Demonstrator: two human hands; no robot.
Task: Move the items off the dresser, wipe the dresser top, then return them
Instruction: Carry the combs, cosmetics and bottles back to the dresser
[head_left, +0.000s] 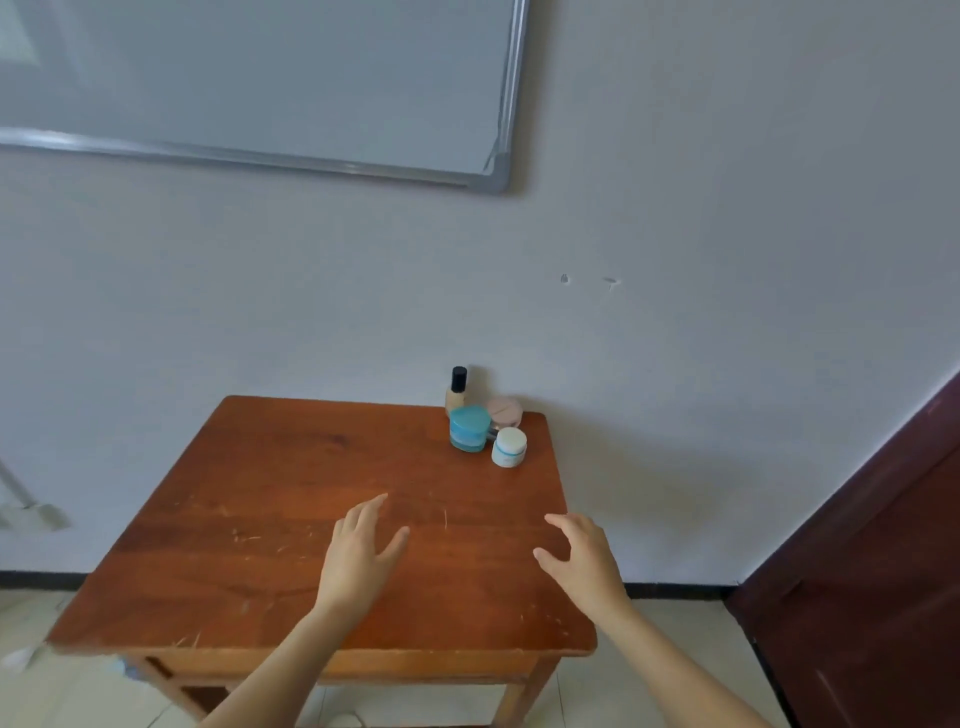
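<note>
The wooden dresser top stands against a white wall. At its far right corner sit a teal jar, a small white jar, a pink round compact and a beige bottle with a black cap. My left hand hovers over the middle of the top, fingers straight and spread, holding nothing. My right hand is over the right edge, fingers relaxed and empty. Both hands are well short of the jars.
A whiteboard hangs on the wall above. A dark brown door stands at the right. Tiled floor shows around the dresser legs, and a pale object leans at the left edge.
</note>
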